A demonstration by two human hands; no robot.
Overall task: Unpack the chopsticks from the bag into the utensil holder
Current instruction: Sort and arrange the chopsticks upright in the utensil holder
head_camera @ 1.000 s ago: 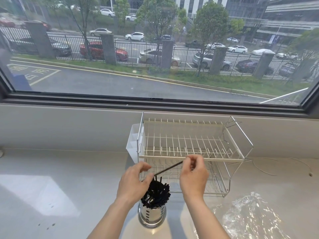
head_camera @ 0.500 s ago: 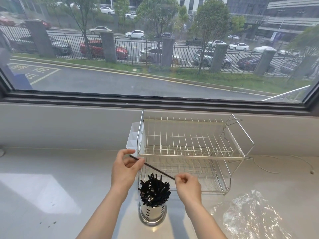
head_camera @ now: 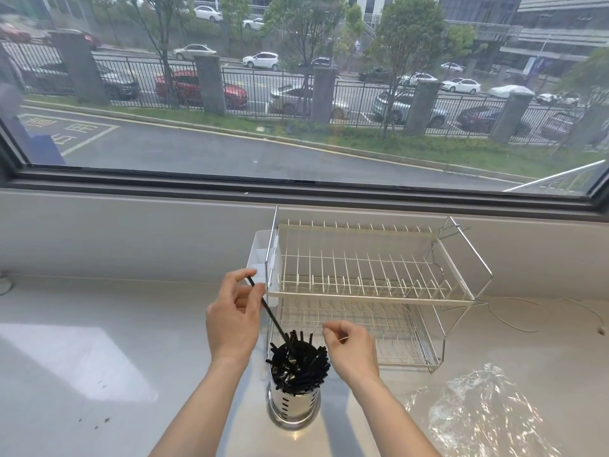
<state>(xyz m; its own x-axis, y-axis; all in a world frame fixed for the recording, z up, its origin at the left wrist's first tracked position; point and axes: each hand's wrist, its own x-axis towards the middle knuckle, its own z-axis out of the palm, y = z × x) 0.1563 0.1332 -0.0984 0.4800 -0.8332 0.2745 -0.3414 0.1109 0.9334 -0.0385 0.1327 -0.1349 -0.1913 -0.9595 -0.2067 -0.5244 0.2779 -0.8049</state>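
A shiny perforated metal utensil holder [head_camera: 293,405] stands on the white counter right in front of me, packed with several black chopsticks [head_camera: 298,361]. My left hand [head_camera: 234,319] pinches the upper end of one black chopstick [head_camera: 268,311], which slants down to the right with its lower tip among the others in the holder. My right hand [head_camera: 352,351] hovers just right of the holder's top, fingers loosely curled and holding nothing. The clear crinkled plastic bag [head_camera: 478,413] lies flat on the counter at the lower right.
A two-tier wire dish rack [head_camera: 372,285] with a white plastic side caddy [head_camera: 260,258] stands just behind the holder against the window ledge. A thin white cord [head_camera: 514,321] trails on the counter to the right. A sunlit patch lies at left.
My right hand let go of the chopstick and dropped beside the holder. My left hand kept the other end and tilted it steeper, so its tip now sits in the holder.
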